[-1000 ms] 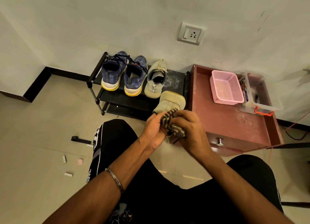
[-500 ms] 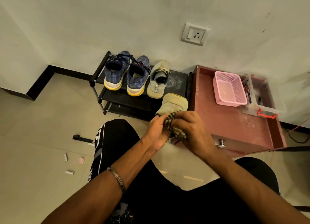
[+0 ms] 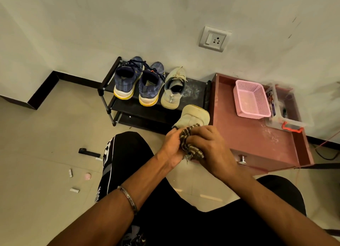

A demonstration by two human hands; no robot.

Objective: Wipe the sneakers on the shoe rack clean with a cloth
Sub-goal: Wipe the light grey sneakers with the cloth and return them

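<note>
A person's left hand (image 3: 172,146) held a beige sneaker (image 3: 193,117) sole-up just in front of the black shoe rack (image 3: 195,91), its grip closed around the shoe, while the right hand (image 3: 211,148) clenched a striped cloth (image 3: 189,142) against it. On the rack's top shelf stood the matching beige sneaker (image 3: 173,91) beside two blue sneakers (image 3: 139,83). A pink basket (image 3: 252,98) sat on the red cabinet (image 3: 257,140) right of the rack.

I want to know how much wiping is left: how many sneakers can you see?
4. Two blue sneakers stand at the left of the shoe rack, a beige sneaker beside them, and another beige one is held in the hands. Lower shelves are partly hidden.
</note>
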